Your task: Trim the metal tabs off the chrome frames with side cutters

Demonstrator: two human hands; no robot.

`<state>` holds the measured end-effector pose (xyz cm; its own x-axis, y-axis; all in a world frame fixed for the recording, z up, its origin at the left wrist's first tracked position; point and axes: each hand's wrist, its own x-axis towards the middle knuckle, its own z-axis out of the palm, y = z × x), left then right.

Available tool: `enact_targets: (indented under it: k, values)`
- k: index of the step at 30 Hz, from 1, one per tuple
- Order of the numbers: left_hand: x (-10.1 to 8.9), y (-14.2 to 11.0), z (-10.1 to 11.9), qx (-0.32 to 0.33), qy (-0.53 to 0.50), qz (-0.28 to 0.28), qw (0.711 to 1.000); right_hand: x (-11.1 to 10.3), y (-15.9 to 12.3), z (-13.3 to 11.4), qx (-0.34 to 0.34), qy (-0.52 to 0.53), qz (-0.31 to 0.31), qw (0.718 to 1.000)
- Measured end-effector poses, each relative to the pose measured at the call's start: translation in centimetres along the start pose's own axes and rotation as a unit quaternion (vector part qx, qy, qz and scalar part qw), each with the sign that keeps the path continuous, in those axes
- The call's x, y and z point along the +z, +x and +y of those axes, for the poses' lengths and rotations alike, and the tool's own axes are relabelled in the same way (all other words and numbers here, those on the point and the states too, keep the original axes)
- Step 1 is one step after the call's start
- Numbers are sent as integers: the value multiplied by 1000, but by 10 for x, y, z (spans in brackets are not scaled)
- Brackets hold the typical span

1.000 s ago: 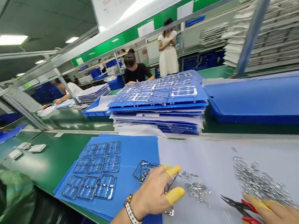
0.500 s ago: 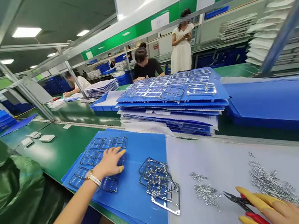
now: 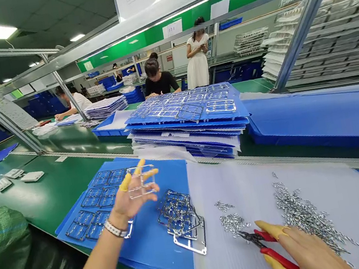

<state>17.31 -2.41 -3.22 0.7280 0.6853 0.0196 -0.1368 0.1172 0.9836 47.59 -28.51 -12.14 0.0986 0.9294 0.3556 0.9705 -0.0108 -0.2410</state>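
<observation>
My left hand (image 3: 122,202), with yellow covers on its fingertips, holds a thin shiny frame (image 3: 141,180) with cross-bars, raised above the blue sheet (image 3: 156,243). Below it, flat metal frames (image 3: 99,197) lie in rows on that sheet. A tangled pile of cut frames (image 3: 180,214) lies to the right of this hand. In my right hand (image 3: 302,247) is a pair of red-handled side cutters (image 3: 258,239). Their jaws point at a small heap of shiny metal pieces (image 3: 232,224) on the white sheet (image 3: 241,179). A larger heap of such pieces (image 3: 306,212) spreads beyond my right hand.
A tall stack of blue sheets (image 3: 182,129) carrying more frames stands behind. A blue tray (image 3: 316,117) is at the back right. White objects (image 3: 32,176) lie on the green table at left, near a green sack (image 3: 2,244). Other people (image 3: 160,80) are across the bench.
My left hand has lifted a frame from the rows and turned palm upward. My right hand has brought the cutters left, to the small heap. The view has shifted to the right.
</observation>
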Motion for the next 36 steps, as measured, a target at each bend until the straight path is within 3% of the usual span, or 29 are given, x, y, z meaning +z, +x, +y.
enact_targets:
  k: [2, 4, 7, 10, 13, 17, 28, 36]
  values:
    - [46, 8, -9, -8, -219, -37, 975, 0, 8, -12, -31, 1, 39, 999]
    - [89, 19, -21, -41, -337, -71, 938, -5, 17, -24, -58, -5, 98, 994]
    - [137, 33, -42, -90, -403, -90, 906, -18, 25, -41, -73, -36, 162, 983]
    - [161, 40, -63, -141, -391, -91, 905, -30, 29, -54, -66, -75, 163, 982]
    - [168, 42, -81, -184, -360, -106, 909, -33, 34, -64, -35, -95, 138, 985]
    - [170, 40, -94, -191, -358, -114, 907, -30, 44, -70, 1, -97, 115, 989]
    - [169, 41, -91, -175, -359, -104, 911, -26, 48, -71, 10, -96, 79, 992]
    - [165, 40, -101, -165, -275, -70, 944, -30, 53, -78, 23, -128, 50, 990]
